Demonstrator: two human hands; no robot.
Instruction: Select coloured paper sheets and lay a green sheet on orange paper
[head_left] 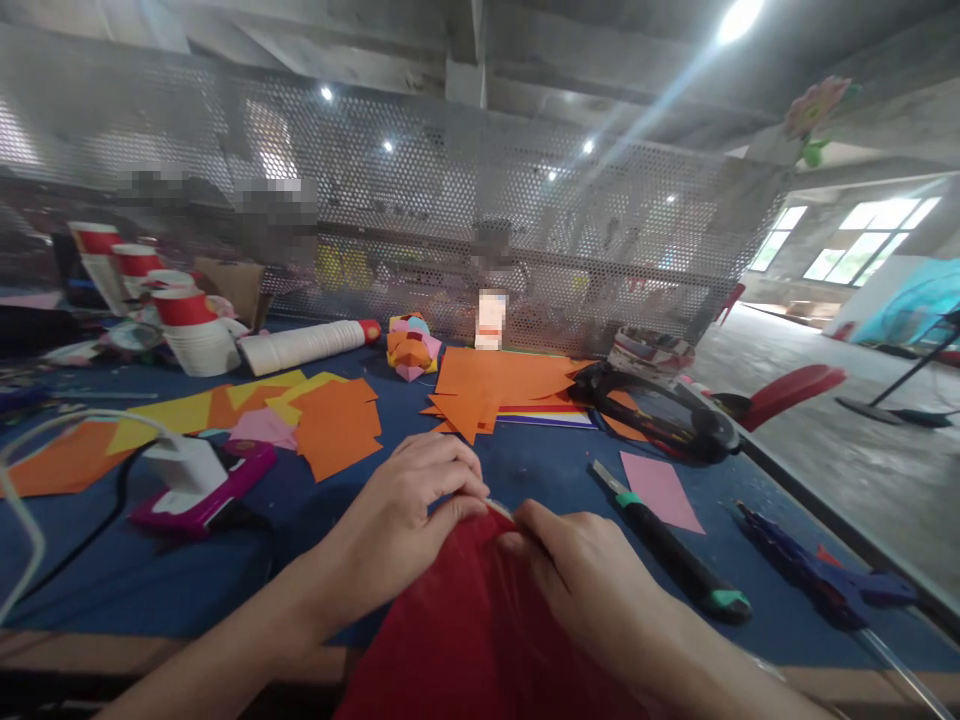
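A dark red sheet (457,610) spreads from the table's near edge up to my fingers. I cannot tell whether it is paper, plastic or cloth. My left hand (427,490) pinches its upper edge between thumb and curled fingers. Just to the right, my right hand (581,555) is closed on the same edge, where the sheet shows creases and a small pale strip. The hands almost meet, and their grip hides part of that edge. A utility knife (667,545) with a black and green handle lies right of my right hand, blade out.
Orange paper (510,375) is stacked ahead, and orange and yellow sheets (337,425) lie left. A power strip (206,490) with cables sits front left. Paper cups (187,330) stand behind it. On the right are a pink sheet (660,490), a glue gun (817,570) and a black ring-shaped object (660,415).
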